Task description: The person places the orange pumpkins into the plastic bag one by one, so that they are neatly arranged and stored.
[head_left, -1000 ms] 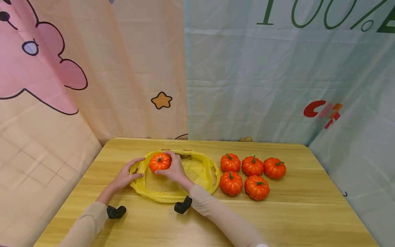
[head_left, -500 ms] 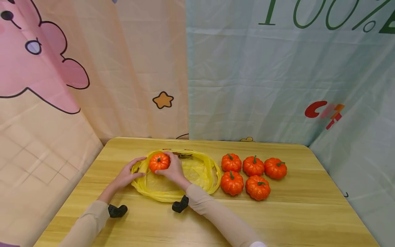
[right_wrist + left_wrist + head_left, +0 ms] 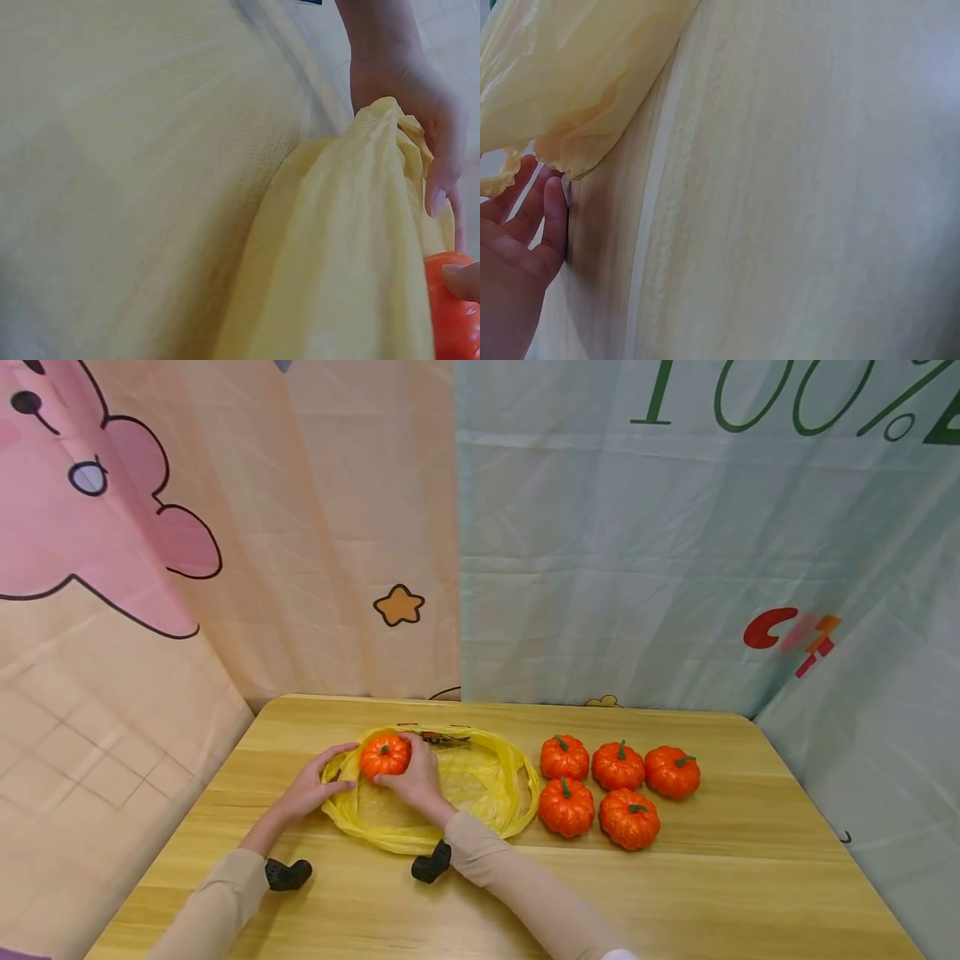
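Note:
An open yellow plastic bag (image 3: 480, 781) lies spread on the wooden table, its rim forming a wide oval. Inside its left part is a small orange pumpkin (image 3: 385, 756) with a green stem. My right hand (image 3: 418, 783) grips this pumpkin from its right side, thumb near and fingers on the far side. At the bag's left end my left hand (image 3: 311, 785) touches the rim, fingers and thumb spread apart. Part of the bag (image 3: 577, 82) hangs over its fingertips in the left wrist view. The right wrist view shows the pumpkin (image 3: 450, 319) partly behind the bag's wall.
Several more orange pumpkins (image 3: 566, 807) stand in two rows right of the bag. A black wrist piece (image 3: 288, 875) sits at the left sleeve, another black piece (image 3: 431, 862) at the right. Printed curtains (image 3: 345, 527) hang behind the table (image 3: 712, 877).
The pumpkin in my right hand has moved slightly left within the bag, closer to my left hand. My left hand stays at the rim. The head view has shifted a little.

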The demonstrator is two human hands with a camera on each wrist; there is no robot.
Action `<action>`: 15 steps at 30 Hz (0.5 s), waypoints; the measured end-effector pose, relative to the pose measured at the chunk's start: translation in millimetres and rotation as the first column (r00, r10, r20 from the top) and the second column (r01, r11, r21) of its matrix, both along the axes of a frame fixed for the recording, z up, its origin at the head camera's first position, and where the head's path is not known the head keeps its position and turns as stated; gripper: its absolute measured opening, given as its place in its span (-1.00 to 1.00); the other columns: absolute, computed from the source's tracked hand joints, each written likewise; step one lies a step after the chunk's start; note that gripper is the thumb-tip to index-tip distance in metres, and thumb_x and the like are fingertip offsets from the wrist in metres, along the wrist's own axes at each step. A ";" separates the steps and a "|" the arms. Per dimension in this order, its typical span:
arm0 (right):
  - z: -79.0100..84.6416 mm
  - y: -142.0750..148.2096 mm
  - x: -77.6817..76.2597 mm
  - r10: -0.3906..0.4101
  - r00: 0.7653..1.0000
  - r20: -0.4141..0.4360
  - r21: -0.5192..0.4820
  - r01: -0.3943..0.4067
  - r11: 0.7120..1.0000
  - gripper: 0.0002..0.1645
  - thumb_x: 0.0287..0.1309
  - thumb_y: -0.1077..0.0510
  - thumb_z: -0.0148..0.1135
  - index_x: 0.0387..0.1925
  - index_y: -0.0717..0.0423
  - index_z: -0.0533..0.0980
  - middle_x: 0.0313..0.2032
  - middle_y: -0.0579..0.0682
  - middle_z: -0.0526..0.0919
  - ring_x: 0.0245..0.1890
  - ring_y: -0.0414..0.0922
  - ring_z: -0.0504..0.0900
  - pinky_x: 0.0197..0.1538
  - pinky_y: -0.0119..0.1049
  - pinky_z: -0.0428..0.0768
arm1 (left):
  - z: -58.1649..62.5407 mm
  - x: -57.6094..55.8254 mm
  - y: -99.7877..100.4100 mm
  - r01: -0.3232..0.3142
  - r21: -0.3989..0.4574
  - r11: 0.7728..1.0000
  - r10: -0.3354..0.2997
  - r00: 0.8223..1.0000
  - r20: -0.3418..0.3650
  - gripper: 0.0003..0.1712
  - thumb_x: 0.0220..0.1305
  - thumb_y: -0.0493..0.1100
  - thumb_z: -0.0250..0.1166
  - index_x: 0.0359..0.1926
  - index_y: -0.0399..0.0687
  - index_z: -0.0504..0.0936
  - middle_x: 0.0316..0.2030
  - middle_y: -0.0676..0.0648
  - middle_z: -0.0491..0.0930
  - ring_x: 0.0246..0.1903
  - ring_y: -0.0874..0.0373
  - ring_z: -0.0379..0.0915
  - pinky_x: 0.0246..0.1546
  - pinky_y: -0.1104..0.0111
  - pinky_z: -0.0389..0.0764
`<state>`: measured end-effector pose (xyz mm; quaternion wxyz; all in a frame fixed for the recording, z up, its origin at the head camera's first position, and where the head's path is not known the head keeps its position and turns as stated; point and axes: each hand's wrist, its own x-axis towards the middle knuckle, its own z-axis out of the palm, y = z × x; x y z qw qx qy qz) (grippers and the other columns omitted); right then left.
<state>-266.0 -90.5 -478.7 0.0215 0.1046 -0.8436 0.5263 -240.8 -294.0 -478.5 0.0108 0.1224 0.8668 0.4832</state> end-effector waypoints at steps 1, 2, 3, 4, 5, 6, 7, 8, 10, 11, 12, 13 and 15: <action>-0.1 -0.5 -0.2 -0.006 1.000 0.005 -0.001 0.006 1.000 -0.14 -0.18 0.11 0.55 0.20 0.04 0.35 0.13 0.08 0.49 0.15 0.08 0.42 0.20 0.00 0.44 | 0.1 0.2 0.2 0.000 0.000 1.000 0.000 1.000 0.002 -0.28 0.21 -0.23 0.29 0.37 -0.17 0.25 0.38 -0.38 0.14 0.37 -0.34 -0.01 0.29 -0.27 0.06; -0.4 -0.9 -0.6 -0.013 1.000 0.000 0.003 0.013 1.000 -0.15 -0.18 0.11 0.55 0.19 0.04 0.35 0.11 0.08 0.49 0.15 0.08 0.43 0.19 0.00 0.45 | 0.2 0.3 0.4 0.000 0.000 1.000 0.000 1.000 0.001 -0.28 0.21 -0.24 0.29 0.37 -0.17 0.25 0.38 -0.38 0.14 0.37 -0.34 0.00 0.29 -0.26 0.08; -0.6 -1.4 -0.9 -0.019 1.000 -0.005 0.004 0.019 1.000 -0.16 -0.19 0.11 0.55 0.18 0.05 0.35 0.10 0.09 0.49 0.14 0.08 0.43 0.18 0.00 0.45 | 0.2 0.3 0.6 0.000 0.000 1.000 0.000 1.000 0.000 -0.28 0.20 -0.24 0.29 0.37 -0.17 0.25 0.38 -0.38 0.14 0.36 -0.33 0.02 0.29 -0.25 0.10; -0.9 -1.7 -1.3 -0.021 1.000 -0.009 0.006 0.021 1.000 -0.16 -0.18 0.11 0.55 0.18 0.05 0.35 0.10 0.09 0.49 0.13 0.07 0.43 0.18 0.00 0.45 | 0.2 0.3 0.8 -0.001 0.000 1.000 0.001 1.000 -0.001 -0.28 0.20 -0.24 0.29 0.37 -0.17 0.25 0.38 -0.38 0.15 0.36 -0.32 0.03 0.29 -0.24 0.11; -1.0 -1.9 -1.4 -0.021 1.000 -0.012 0.003 0.021 1.000 -0.17 -0.18 0.12 0.54 0.18 0.06 0.35 0.09 0.10 0.49 0.12 0.07 0.44 0.18 0.00 0.45 | 0.1 0.3 0.9 -0.001 -0.002 1.000 0.001 1.000 -0.002 -0.28 0.20 -0.25 0.29 0.37 -0.16 0.25 0.38 -0.38 0.15 0.35 -0.31 0.04 0.29 -0.22 0.13; -1.1 -2.0 -1.4 -0.020 1.000 -0.014 0.003 0.020 1.000 -0.17 -0.18 0.12 0.54 0.18 0.06 0.35 0.08 0.11 0.48 0.12 0.07 0.43 0.18 0.00 0.45 | -0.1 0.2 1.0 -0.002 -0.004 1.000 0.002 1.000 -0.003 -0.28 0.20 -0.25 0.29 0.37 -0.16 0.25 0.38 -0.37 0.15 0.34 -0.31 0.06 0.28 -0.21 0.15; -1.1 -2.1 -1.2 -0.017 1.000 -0.017 0.002 0.017 1.000 -0.16 -0.18 0.12 0.55 0.18 0.06 0.35 0.08 0.11 0.48 0.12 0.08 0.43 0.18 0.00 0.45 | -0.1 0.2 1.0 -0.002 -0.005 1.000 0.002 1.000 -0.003 -0.28 0.20 -0.25 0.28 0.37 -0.16 0.25 0.38 -0.37 0.15 0.34 -0.30 0.06 0.28 -0.21 0.16; -1.3 -2.1 -1.3 -0.013 1.000 -0.019 0.003 0.013 1.000 -0.16 -0.18 0.12 0.55 0.18 0.07 0.35 0.08 0.12 0.47 0.12 0.08 0.43 0.18 0.01 0.45 | -0.1 0.2 1.1 -0.003 -0.006 1.000 0.003 1.000 -0.004 -0.28 0.20 -0.25 0.28 0.37 -0.16 0.25 0.38 -0.37 0.15 0.34 -0.30 0.07 0.28 -0.21 0.16; -1.4 -1.9 -1.4 -0.002 1.000 -0.016 0.003 0.002 1.000 -0.15 -0.18 0.12 0.55 0.19 0.07 0.34 0.09 0.13 0.46 0.13 0.08 0.43 0.19 0.01 0.44 | -0.1 0.4 1.2 -0.004 -0.006 1.000 0.004 1.000 -0.004 -0.28 0.20 -0.26 0.28 0.37 -0.16 0.25 0.38 -0.37 0.15 0.34 -0.30 0.07 0.28 -0.21 0.16; -1.4 -1.6 -1.4 0.003 1.000 -0.013 0.006 -0.003 1.000 -0.14 -0.18 0.12 0.55 0.19 0.07 0.33 0.09 0.13 0.45 0.13 0.08 0.43 0.20 0.01 0.44 | 0.0 0.5 1.1 -0.003 -0.005 1.000 0.003 1.000 -0.003 -0.28 0.20 -0.26 0.28 0.37 -0.16 0.25 0.39 -0.37 0.14 0.34 -0.31 0.06 0.28 -0.21 0.15; -1.4 -1.1 -1.6 0.008 1.000 -0.012 0.008 -0.008 1.000 -0.14 -0.18 0.12 0.55 0.19 0.07 0.33 0.10 0.13 0.45 0.13 0.08 0.43 0.20 0.01 0.44 | 0.0 0.6 1.1 -0.003 -0.003 1.000 0.003 1.000 -0.003 -0.27 0.20 -0.26 0.28 0.37 -0.16 0.25 0.39 -0.37 0.14 0.35 -0.31 0.05 0.28 -0.22 0.14; -1.2 -0.6 -1.7 0.014 1.000 -0.012 0.010 -0.014 1.000 -0.14 -0.18 0.13 0.55 0.20 0.07 0.33 0.11 0.13 0.45 0.14 0.08 0.43 0.21 0.01 0.44 | 0.1 0.7 1.1 -0.003 -0.002 1.000 0.003 1.000 -0.002 -0.27 0.19 -0.26 0.28 0.37 -0.17 0.25 0.39 -0.37 0.14 0.35 -0.32 0.03 0.28 -0.23 0.13; -0.6 0.8 -1.5 0.026 1.000 -0.009 0.015 -0.026 1.000 -0.14 -0.18 0.14 0.55 0.20 0.08 0.33 0.12 0.13 0.44 0.14 0.08 0.43 0.21 0.01 0.44 | -0.2 0.9 0.9 -0.004 0.003 1.000 0.004 1.000 -0.002 -0.27 0.19 -0.26 0.29 0.37 -0.18 0.25 0.38 -0.38 0.14 0.36 -0.33 0.01 0.29 -0.24 0.11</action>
